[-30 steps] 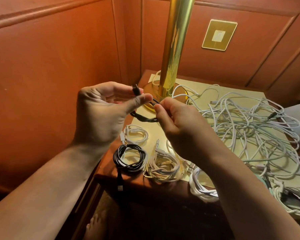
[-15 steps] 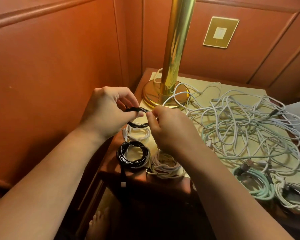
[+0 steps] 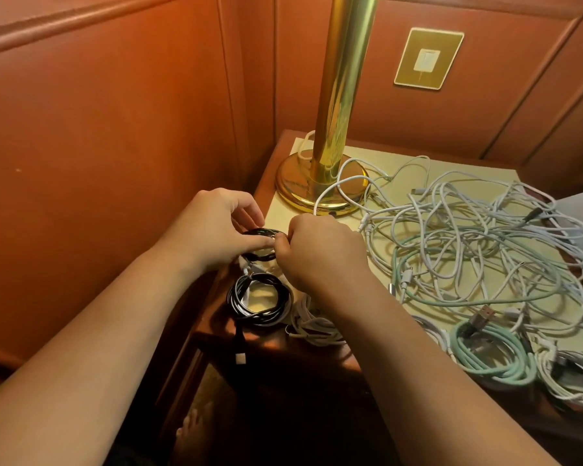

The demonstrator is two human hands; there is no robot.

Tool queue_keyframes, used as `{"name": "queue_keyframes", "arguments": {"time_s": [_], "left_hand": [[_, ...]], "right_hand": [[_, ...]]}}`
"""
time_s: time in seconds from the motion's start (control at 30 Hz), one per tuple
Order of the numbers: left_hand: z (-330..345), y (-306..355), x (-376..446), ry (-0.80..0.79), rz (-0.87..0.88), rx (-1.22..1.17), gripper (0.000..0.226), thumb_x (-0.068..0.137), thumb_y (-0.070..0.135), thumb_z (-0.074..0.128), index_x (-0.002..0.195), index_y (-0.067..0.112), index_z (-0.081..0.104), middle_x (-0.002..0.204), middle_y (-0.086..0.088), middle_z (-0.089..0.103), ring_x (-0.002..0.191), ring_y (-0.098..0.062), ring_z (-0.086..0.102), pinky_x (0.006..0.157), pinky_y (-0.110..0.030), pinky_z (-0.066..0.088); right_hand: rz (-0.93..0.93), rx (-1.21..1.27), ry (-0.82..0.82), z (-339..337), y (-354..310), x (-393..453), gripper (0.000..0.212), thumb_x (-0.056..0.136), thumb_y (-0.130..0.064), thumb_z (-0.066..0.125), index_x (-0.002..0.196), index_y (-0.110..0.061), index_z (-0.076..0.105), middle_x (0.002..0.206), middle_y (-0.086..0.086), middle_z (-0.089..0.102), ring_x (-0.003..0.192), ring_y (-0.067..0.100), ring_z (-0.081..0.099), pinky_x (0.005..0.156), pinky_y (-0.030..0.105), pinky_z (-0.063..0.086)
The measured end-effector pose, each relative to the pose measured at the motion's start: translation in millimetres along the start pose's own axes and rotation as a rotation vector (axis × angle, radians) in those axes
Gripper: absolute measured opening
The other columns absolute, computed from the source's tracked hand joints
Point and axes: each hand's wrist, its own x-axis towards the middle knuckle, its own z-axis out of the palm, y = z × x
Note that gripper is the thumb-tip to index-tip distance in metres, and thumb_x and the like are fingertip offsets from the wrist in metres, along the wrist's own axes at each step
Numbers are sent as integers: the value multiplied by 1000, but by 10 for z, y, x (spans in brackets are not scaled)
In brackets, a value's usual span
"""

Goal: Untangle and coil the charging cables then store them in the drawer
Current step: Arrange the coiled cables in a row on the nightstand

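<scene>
Small black cable coil (image 3: 261, 234) pinched between left hand (image 3: 216, 230) and right hand (image 3: 317, 253) just above the desk (image 3: 303, 213) — light, limp, springy, likely best gripped across its bundled loops.

Two hands (image 3: 212, 230), two black cable coils (image 3: 260, 299), one mint coil (image 3: 492, 354), one brass lamp (image 3: 337, 129), one wall plate (image 3: 428, 58)
</scene>
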Motion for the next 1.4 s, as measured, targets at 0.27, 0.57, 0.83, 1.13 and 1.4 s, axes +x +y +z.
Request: {"name": "queue_keyframes", "arguments": {"time_s": [0.27, 0.57, 0.83, 1.13, 1.4], "left_hand": [[-5, 171, -22, -37, -15, 86, 12, 80, 35, 79, 88, 34, 71, 88, 18, 61, 88, -2, 59, 62, -23, 41], [286, 568, 60, 207, 87, 144, 14, 92, 40, 68, 101, 29, 71, 96, 11, 66, 103, -19, 56, 96, -45, 46], [673, 928, 205, 60, 212, 326, 20, 89, 48, 70, 87, 29, 75, 83, 13, 66, 86, -14, 59, 87, -40, 50], [890, 1062, 242, -7, 91, 529, 17, 83, 40, 79, 90, 26, 73, 81, 4, 68, 75, -21, 64, 70, -36, 59], [939, 1107, 239, 124, 122, 260, 8, 92, 36, 74, 94, 28, 76, 91, 0, 73, 81, -23, 66, 71, -39, 59]], "right_hand": [[-17, 116, 96, -122, 173, 1, 32, 99, -54, 54, 105, -24, 64, 94, -1, 66, 87, 22, 62, 73, 37, 55], [180, 189, 192, -492, 983, 95, 18, 95, -41, 65, 85, -26, 65, 79, -5, 65, 76, 20, 64, 62, 31, 49], [189, 195, 66, -478, 1274, 76, 8, 90, -39, 75, 87, -32, 74, 82, -7, 68, 74, 17, 69, 72, 41, 63], [1, 362, 51, -507, 1447, -93, 12, 94, -41, 73, 98, -29, 73, 83, -9, 66, 73, 6, 62, 61, 26, 46], [11, 452, 142, -441, 1640, -152, 16, 95, -40, 72, 110, -34, 71, 77, -6, 67, 71, 14, 66, 70, 35, 58]]}}
